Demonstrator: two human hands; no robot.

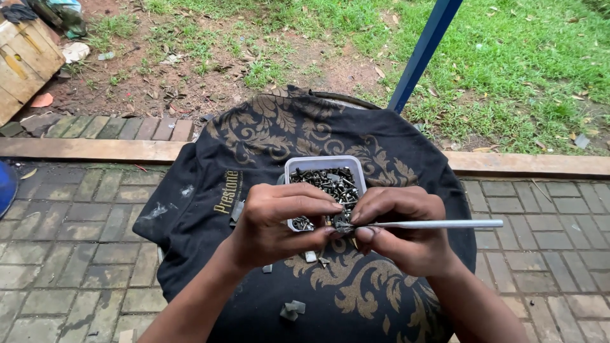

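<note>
My left hand pinches a small dark metal part between thumb and fingertips. My right hand grips a thin silver rod tool that points right, with its tip meeting that part. Both hands hover over a clear plastic tub filled with several small dark screws and bolts. The tub rests on a black cloth with gold ornament draped over a round surface.
A few small grey pieces lie loose on the cloth near me. A blue pole rises behind the round surface. Brick paving surrounds it, with a wooden beam, bare dirt and grass beyond. A wooden crate stands far left.
</note>
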